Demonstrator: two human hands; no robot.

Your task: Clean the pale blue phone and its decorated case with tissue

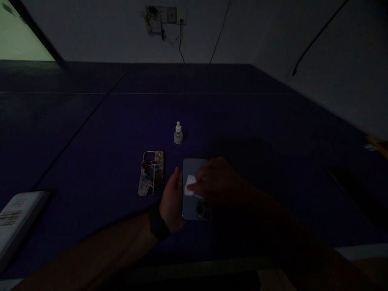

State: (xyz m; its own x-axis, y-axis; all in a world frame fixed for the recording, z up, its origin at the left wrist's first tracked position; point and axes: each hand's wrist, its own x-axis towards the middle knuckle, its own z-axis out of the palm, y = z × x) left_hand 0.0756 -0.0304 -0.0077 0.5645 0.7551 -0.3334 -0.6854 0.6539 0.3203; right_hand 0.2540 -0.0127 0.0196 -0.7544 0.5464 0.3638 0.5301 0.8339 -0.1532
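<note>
My left hand, with a dark watch on its wrist, grips a grey-blue smartphone along its left side. The phone's back faces up, its camera lenses at the end nearer me. In my right hand a small white wipe is pinched and rests against the phone's back. That hand is slightly blurred and covers the phone's right side. To the left lies a patterned phone case with a camera cutout. A small dropper bottle with a white top stands upright beyond the phone.
The dark blue table reaches back to a wall with sockets and hanging cables. A white box-like object lies at the left edge. A dark flat object is faintly visible at the right. The light is very dim.
</note>
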